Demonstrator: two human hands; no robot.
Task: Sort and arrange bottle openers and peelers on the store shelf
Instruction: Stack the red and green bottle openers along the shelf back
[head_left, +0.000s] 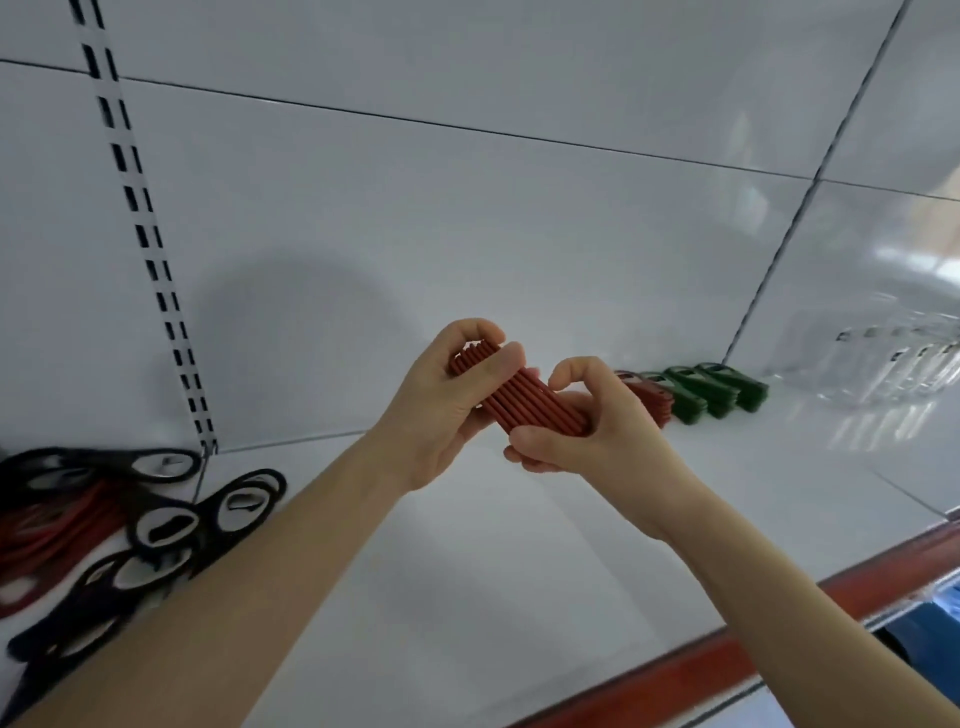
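A stack of several red openers (524, 402) is held edge-on above the white shelf (467, 561), between both hands. My left hand (441, 410) grips its upper left end, fingers curled over the top. My right hand (576, 421) cups the lower right end from below, thumb and forefinger arched above it. Behind my right hand, a row of red openers (649, 397) and green openers (714, 389) stands upright along the back wall. Loose black openers (171, 525) and red openers (57, 530) lie in a pile at the left.
Clear plastic items (883, 364) sit at the shelf's far right. A slotted upright rail (150, 249) runs down the back panel at left. The shelf's red front edge (779, 618) crosses the lower right.
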